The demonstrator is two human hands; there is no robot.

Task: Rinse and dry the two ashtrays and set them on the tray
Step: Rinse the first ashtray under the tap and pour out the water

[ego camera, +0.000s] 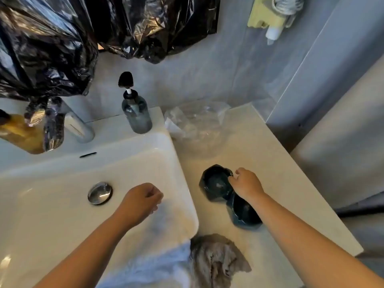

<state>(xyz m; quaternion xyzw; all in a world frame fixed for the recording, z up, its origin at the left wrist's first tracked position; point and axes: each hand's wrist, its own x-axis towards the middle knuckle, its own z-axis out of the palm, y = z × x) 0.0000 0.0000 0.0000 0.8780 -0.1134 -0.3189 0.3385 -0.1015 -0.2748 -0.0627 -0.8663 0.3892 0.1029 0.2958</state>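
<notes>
Two dark glossy ashtrays sit on the beige counter right of the sink. The far ashtray [215,182] lies open side up, and my right hand [246,182] pinches its right rim. The near ashtray [245,214] is partly hidden under my right forearm. My left hand [141,199] hovers over the white sink basin [52,204], fingers loosely curled, holding nothing. A clear glass tray [199,125] rests on the counter behind the ashtrays, near the wall.
A grey cloth [216,260] lies on the counter's front edge beside the sink. A chrome drain plug [100,193], a faucet [76,125] and a soap dispenser [136,113] are at the sink. Black plastic bags [47,48] hang above.
</notes>
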